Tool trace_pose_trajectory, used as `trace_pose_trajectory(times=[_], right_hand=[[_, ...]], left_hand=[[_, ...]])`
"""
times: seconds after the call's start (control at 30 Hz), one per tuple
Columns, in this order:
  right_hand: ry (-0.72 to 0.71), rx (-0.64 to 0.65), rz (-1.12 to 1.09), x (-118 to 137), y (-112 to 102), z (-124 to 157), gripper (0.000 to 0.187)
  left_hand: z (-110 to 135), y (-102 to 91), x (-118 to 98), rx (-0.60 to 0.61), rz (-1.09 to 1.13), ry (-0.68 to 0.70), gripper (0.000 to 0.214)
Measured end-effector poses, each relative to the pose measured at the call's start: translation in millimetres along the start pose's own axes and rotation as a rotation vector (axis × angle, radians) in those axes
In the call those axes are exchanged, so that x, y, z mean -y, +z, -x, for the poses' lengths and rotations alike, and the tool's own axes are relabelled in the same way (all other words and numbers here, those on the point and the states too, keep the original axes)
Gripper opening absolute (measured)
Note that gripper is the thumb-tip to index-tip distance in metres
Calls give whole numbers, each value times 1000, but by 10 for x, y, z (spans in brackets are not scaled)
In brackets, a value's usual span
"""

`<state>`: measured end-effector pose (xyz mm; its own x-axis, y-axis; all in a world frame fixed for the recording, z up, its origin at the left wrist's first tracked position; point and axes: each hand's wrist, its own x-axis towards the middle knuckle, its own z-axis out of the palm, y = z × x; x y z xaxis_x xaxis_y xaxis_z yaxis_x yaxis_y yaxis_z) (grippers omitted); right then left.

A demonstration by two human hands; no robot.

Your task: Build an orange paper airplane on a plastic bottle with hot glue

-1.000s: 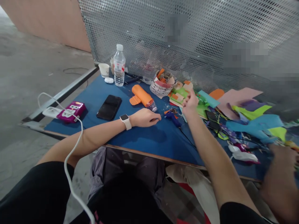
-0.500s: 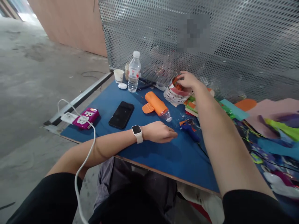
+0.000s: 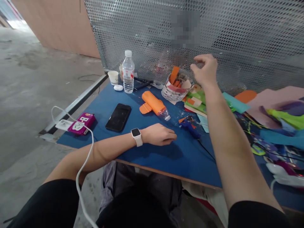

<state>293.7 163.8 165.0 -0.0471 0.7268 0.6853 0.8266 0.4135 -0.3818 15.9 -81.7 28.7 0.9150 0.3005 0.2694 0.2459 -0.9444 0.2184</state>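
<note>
My left hand (image 3: 159, 134) lies on the blue table (image 3: 147, 161) with its fingers curled in and nothing seen in them. My right hand (image 3: 206, 70) is raised to the right of a woven basket (image 3: 174, 93), its thumb and forefinger apart and nothing visible between them. In the basket are orange and pale paper scraps (image 3: 174, 74). A plastic bottle wrapped in orange sheet (image 3: 153, 102), with flaps at its side, lies beyond my left hand. Near the fingertips rests a blue glue gun (image 3: 190, 128).
A phone (image 3: 118, 117), magenta power strip (image 3: 85, 123), water bottle (image 3: 128, 72) and paper cup (image 3: 113, 77) occupy the left side. Coloured sheets (image 3: 277, 101) crowd the right. A perforated metal panel (image 3: 142, 28) stands behind the table. A white cable (image 3: 83, 177) crosses my left forearm.
My right hand has come out of the basket and moved up and right, uncovering the paper scraps. My left hand stays where it was on the table. The view has shifted slightly.
</note>
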Motion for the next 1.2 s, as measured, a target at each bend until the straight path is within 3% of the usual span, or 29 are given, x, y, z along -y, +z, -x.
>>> trace_pose_trajectory(times=[0.17, 0.27, 0.4, 0.57, 0.63, 0.73, 0.87, 1.0, 1.2], right_hand=[[69, 151, -29, 91, 83, 47, 20], [138, 256, -22, 121, 257, 34, 27], [144, 300, -78, 64, 470, 28, 33], [196, 432, -142, -26, 623, 49, 46], [200, 410, -150, -19, 627, 26, 45], [199, 268, -159, 25, 562, -80, 47], [104, 124, -226, 68, 435, -252, 52], [92, 159, -254, 85, 391, -260, 59], [139, 245, -244, 137, 460, -59, 62]], left_hand=[[-5, 29, 46, -72, 120, -51, 20], [5, 22, 73, -58, 161, -68, 21], [3, 34, 98, -5, 182, -74, 21], [-2, 64, 105, -28, 165, -37, 23], [12, 56, 105, -37, 159, -29, 24], [33, 34, 102, -45, 160, -29, 25], [28, 40, 96, -42, 168, -31, 24], [-2, 60, 93, -36, 167, -28, 22], [-3, 15, 87, -25, 166, -42, 22]])
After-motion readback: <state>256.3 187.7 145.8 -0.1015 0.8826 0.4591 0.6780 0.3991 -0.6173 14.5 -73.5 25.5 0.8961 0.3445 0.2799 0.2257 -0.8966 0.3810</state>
